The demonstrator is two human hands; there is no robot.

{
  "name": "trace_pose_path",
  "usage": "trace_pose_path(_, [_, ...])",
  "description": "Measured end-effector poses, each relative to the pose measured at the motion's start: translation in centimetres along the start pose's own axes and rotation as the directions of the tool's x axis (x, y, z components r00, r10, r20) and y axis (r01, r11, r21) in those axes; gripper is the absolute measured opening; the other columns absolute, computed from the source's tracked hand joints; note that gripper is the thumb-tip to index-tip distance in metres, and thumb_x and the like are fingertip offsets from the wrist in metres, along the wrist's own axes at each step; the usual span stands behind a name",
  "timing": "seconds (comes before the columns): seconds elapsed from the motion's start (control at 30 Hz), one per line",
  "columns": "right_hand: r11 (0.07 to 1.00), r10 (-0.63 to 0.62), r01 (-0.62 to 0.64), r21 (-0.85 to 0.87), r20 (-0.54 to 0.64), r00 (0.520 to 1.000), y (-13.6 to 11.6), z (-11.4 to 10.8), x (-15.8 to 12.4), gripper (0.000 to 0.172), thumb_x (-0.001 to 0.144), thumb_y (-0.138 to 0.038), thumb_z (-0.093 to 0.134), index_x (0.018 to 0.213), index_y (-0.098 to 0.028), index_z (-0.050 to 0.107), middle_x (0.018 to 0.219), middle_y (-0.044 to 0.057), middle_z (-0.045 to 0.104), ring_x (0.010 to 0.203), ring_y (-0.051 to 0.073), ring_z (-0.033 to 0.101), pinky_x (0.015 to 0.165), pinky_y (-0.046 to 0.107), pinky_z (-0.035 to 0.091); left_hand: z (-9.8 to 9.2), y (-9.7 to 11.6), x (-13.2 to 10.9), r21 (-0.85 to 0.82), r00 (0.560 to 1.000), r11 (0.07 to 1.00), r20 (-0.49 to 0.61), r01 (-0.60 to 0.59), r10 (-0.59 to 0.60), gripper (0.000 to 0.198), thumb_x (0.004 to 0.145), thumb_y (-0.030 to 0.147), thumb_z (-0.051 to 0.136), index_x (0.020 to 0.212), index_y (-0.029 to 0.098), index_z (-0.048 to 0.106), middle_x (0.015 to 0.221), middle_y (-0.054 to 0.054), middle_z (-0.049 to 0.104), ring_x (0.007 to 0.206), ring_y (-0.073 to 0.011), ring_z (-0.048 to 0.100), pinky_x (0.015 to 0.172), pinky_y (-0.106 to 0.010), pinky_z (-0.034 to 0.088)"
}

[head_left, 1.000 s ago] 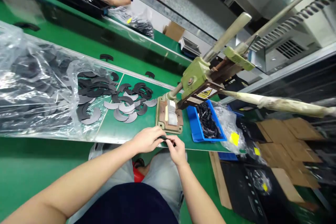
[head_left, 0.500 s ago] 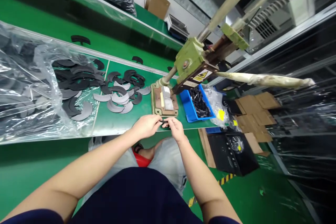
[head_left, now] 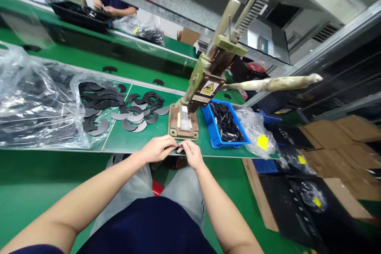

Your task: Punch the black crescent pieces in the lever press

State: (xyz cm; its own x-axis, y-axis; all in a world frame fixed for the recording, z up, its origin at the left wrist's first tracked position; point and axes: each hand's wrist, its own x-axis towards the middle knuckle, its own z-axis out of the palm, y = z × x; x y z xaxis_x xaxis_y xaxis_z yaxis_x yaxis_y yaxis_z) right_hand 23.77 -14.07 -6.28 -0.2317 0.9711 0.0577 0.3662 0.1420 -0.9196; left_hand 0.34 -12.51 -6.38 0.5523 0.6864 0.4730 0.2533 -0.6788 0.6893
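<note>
My left hand (head_left: pixel 160 148) and my right hand (head_left: pixel 192 153) meet at the front edge of the green bench, both closed in a pinch. Between their fingertips is a small black part (head_left: pixel 179 147), mostly covered by the fingers, so its exact kind does not show. Just beyond the hands stands a green hand press (head_left: pixel 199 81) with a long wrapped lever (head_left: pixel 274 83). A pale metal block (head_left: pixel 185 122) sits on the press base (head_left: pixel 174 131). Left of the press lie several black and grey crescent-shaped pieces (head_left: pixel 135 117).
A blue bin (head_left: pixel 216 141) full of small black parts stands right of the press. Clear plastic bags (head_left: pixel 257 137) lie beyond it. More crescents spill from a large plastic bag (head_left: pixel 44 107) at left. Black curved pieces (head_left: pixel 110 69) rest on the belt behind. Across it, a co-worker's hands (head_left: pixel 107 9) show.
The view has tilted up and shifted, bringing the co-worker's hands and a black tray into sight. My hands stay together at the bench edge, still pinching the small black part.
</note>
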Motion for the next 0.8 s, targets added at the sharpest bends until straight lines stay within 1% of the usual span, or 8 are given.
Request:
trace_pose_path(0.17, [0.987,-0.108,0.117,0.110,-0.081,0.991,-0.2,-1.4,-0.8,0.032,0.100,-0.048,0.059,0.107,-0.019,0.071,0.079,0.002,0.078,0.074,0.015,0.072,0.076,0.030,0.058,-0.6,-0.9,1.6,0.076,0.962,0.979,-0.212,0.189,-0.170,0.017,0.105,0.032,0.058,0.106,0.022,0.072,0.102,-0.005,0.075,0.084,-0.0147,0.070,0.074,-0.026,0.055])
trace_pose_path(0.27, [0.963,-0.184,0.224,0.151,-0.239,0.953,-1.7,-5.1,-1.0,0.025,0.098,-0.043,0.063,0.104,-0.020,0.069,0.077,0.001,0.074,0.072,0.014,0.070,0.072,0.028,0.057,-2.2,-2.0,4.8,0.196,0.944,0.949,-0.271,0.246,-0.188,0.021,0.104,0.035,0.059,0.111,0.022,0.073,0.104,-0.005,0.076,0.084,-0.0156,0.069,0.076,-0.027,0.056])
trace_pose_path(0.33, [0.936,-0.248,0.320,0.144,-0.377,0.893,-3.9,-9.1,-0.3,0.023,0.095,-0.042,0.069,0.109,-0.024,0.067,0.088,0.001,0.073,0.082,0.013,0.070,0.080,0.029,0.058,-3.1,-2.8,7.4,0.275,0.950,0.931,-0.265,0.240,-0.166,0.022,0.103,0.035,0.059,0.112,0.022,0.074,0.105,-0.005,0.076,0.087,-0.0168,0.070,0.081,-0.029,0.056])
trace_pose_path(0.43, [0.834,-0.456,0.549,0.057,-0.490,0.743,-9.1,-15.7,2.4,0.054,0.080,-0.048,0.084,0.125,-0.028,0.062,0.113,0.005,0.069,0.103,0.017,0.068,0.098,0.036,0.058,-3.8,-3.8,10.4,0.372,0.967,0.900,-0.198,0.228,-0.163,0.023,0.103,0.034,0.058,0.112,0.022,0.075,0.108,-0.005,0.076,0.095,-0.0189,0.071,0.087,-0.030,0.056])
trace_pose_path(0.53, [0.695,-0.686,0.715,-0.078,-0.368,0.627,-15.5,-20.7,5.9,0.082,0.072,-0.055,0.090,0.141,-0.031,0.055,0.137,0.009,0.062,0.126,0.024,0.064,0.111,0.043,0.057,-4.0,-4.4,11.8,0.477,0.977,0.853,-0.095,0.211,-0.188,0.026,0.104,0.032,0.054,0.115,0.024,0.076,0.112,-0.006,0.076,0.103,-0.0209,0.072,0.091,-0.031,0.056])
trace_pose_path(0.63, [0.644,-0.760,0.760,-0.082,-0.181,0.624,-20.9,-22.7,8.5,0.094,0.067,-0.061,0.092,0.147,-0.034,0.050,0.151,0.006,0.054,0.131,0.025,0.064,0.114,0.044,0.057,-4.3,-4.5,11.9,0.556,0.977,0.809,-0.026,0.189,-0.211,0.029,0.105,0.030,0.050,0.119,0.026,0.076,0.116,-0.006,0.075,0.106,-0.0215,0.072,0.091,-0.030,0.057])
trace_pose_path(0.7, [0.643,-0.763,0.765,-0.025,-0.106,0.638,-23.3,-22.7,9.5,0.090,0.066,-0.060,0.092,0.144,-0.034,0.054,0.150,0.005,0.057,0.126,0.024,0.067,0.111,0.043,0.058,-4.6,-4.5,11.8,0.586,0.976,0.791,0.003,0.177,-0.220,0.030,0.105,0.030,0.049,0.120,0.026,0.076,0.117,-0.006,0.074,0.107,-0.0216,0.072,0.089,-0.029,0.057])
trace_pose_path(0.8, [0.658,-0.749,0.748,0.090,-0.029,0.662,-25.0,-21.7,10.4,0.057,0.075,-0.058,0.087,0.120,-0.026,0.071,0.124,0.005,0.072,0.106,0.021,0.074,0.098,0.041,0.063,-4.9,-4.6,11.8,0.609,0.976,0.780,0.038,0.148,-0.214,0.032,0.106,0.032,0.048,0.121,0.026,0.076,0.117,-0.007,0.074,0.108,-0.0225,0.073,0.089,-0.030,0.057])
